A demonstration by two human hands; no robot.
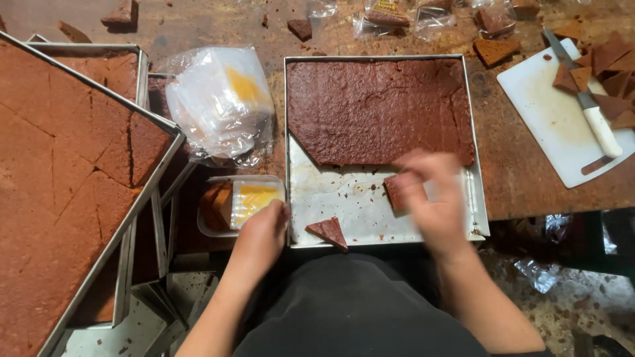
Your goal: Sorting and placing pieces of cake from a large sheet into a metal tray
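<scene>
While my right hand [433, 198] is blurring over the tray's [370, 211] bare lining, its fingers are curling about a small cake piece [395, 195], though I cannot tell how firmly. My left hand [261, 231] is resting loosely closed, holding nothing, at the tray's near left corner. A triangular slice [329, 232] is lying between both hands, nearer the left, its long axis slanting down-right.

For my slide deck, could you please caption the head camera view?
Right hand lifts a brown cake piece from a metal tray; left hand steadies a plastic tub.
</scene>
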